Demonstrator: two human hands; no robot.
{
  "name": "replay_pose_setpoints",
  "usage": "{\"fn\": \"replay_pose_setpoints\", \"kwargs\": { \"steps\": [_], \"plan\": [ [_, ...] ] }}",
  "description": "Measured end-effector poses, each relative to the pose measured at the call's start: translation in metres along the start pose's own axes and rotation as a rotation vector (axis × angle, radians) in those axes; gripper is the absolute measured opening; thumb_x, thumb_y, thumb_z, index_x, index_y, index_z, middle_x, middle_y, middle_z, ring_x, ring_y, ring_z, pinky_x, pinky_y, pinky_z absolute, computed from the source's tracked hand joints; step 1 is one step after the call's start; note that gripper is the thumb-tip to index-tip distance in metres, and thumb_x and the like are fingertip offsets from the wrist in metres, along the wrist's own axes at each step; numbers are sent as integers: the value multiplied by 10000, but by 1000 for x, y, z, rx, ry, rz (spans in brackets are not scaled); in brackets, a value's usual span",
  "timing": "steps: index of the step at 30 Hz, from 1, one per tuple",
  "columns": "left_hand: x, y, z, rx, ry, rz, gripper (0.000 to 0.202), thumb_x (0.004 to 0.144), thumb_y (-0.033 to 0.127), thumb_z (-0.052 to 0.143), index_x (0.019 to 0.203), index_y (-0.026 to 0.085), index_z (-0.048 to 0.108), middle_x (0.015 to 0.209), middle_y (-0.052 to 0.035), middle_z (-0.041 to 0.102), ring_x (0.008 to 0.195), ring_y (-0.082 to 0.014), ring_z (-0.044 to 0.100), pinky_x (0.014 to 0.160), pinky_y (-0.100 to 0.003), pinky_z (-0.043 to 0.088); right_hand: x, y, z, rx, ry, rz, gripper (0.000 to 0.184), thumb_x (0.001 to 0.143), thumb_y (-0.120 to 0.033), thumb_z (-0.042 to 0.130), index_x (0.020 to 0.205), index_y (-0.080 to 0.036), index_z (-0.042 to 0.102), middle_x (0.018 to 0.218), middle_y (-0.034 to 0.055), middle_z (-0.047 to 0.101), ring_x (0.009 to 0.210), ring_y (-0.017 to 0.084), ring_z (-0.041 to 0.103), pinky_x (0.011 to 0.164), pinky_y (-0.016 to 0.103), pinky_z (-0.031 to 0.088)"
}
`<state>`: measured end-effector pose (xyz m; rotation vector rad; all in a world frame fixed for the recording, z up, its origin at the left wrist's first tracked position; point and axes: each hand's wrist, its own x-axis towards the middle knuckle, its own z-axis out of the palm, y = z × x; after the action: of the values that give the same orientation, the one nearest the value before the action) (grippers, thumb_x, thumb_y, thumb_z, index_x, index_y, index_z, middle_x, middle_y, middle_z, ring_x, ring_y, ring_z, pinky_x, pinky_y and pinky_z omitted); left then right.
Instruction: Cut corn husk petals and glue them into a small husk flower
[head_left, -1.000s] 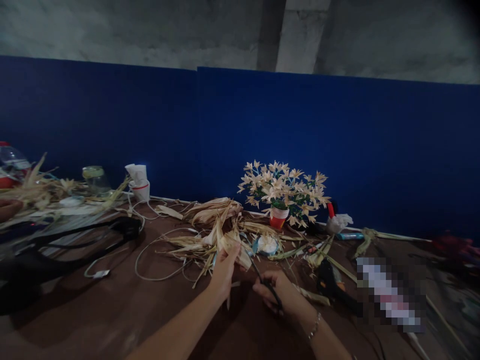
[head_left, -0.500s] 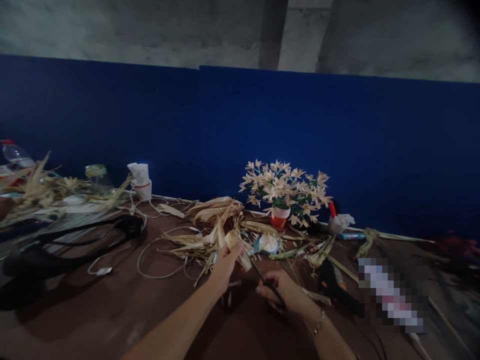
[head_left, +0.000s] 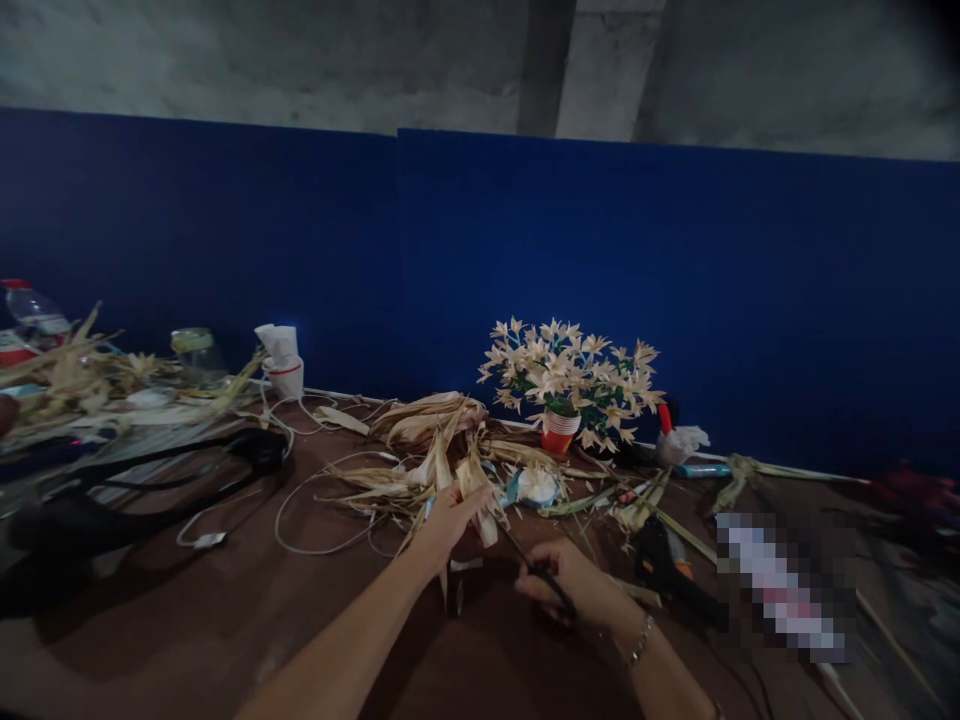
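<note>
My left hand is closed round a pale dried husk strip, holding it up just above the brown table. My right hand, with a bracelet at the wrist, grips black scissors whose blades point up-left toward that strip. Behind the hands lies a pile of dried husks. A roll of white tape sits just beyond the scissors' tips.
A small red and white cup of husk flowers stands near the blue back wall. A black glue gun lies right of my right hand. White cable, a black strap, a paper cup, a jar and more husks occupy the left.
My left hand has lifted the husk strip slightly and turned it; small cut pieces hang below it. My right hand with the scissors has shifted a little to the right.
</note>
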<state>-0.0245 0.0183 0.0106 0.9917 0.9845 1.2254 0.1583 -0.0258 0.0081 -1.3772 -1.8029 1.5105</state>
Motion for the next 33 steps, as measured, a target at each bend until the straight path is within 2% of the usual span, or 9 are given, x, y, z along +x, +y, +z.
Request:
{"fn": "replay_pose_setpoints", "kwargs": {
  "steps": [5,14,21,24,27,33],
  "plan": [
    [1,2,-5,104,-42,26,331,579,440,692,667,135,601,544,37,548,468,-77,453,462,-186,342,0,0,-2,-60,-15,1,253,673,-391,612,693,-146,551,390,-87,421,311,35,343,314,142,248],
    [1,3,-6,181,-78,49,318,622,445,656,610,136,582,506,32,518,462,-76,423,473,-190,338,-3,-5,-3,-80,-34,4,210,674,-348,603,676,-150,534,370,-88,413,305,39,341,299,138,249],
    [6,4,-8,67,21,56,365,572,467,683,676,130,593,517,18,557,442,-90,477,461,-201,376,1,3,2,79,-41,8,273,622,-370,650,737,-145,546,471,-65,499,368,61,456,346,152,345],
    [6,4,-9,41,9,37,358,602,465,667,716,134,598,522,17,567,429,-90,487,445,-197,379,0,1,2,45,-51,11,273,612,-362,661,730,-139,558,469,-60,506,373,63,458,353,153,346],
    [6,3,-9,7,-1,50,351,602,437,682,755,129,609,581,2,601,485,-99,523,491,-201,411,-2,-3,2,9,-28,15,226,613,-320,658,702,-134,564,477,-57,506,380,53,441,357,146,338],
    [3,3,-6,-34,-2,31,336,588,428,696,713,127,616,563,4,604,481,-104,530,495,-210,417,-3,-5,3,-61,6,15,195,644,-310,629,710,-133,580,450,-57,486,371,55,420,343,143,320]
  ]
}}
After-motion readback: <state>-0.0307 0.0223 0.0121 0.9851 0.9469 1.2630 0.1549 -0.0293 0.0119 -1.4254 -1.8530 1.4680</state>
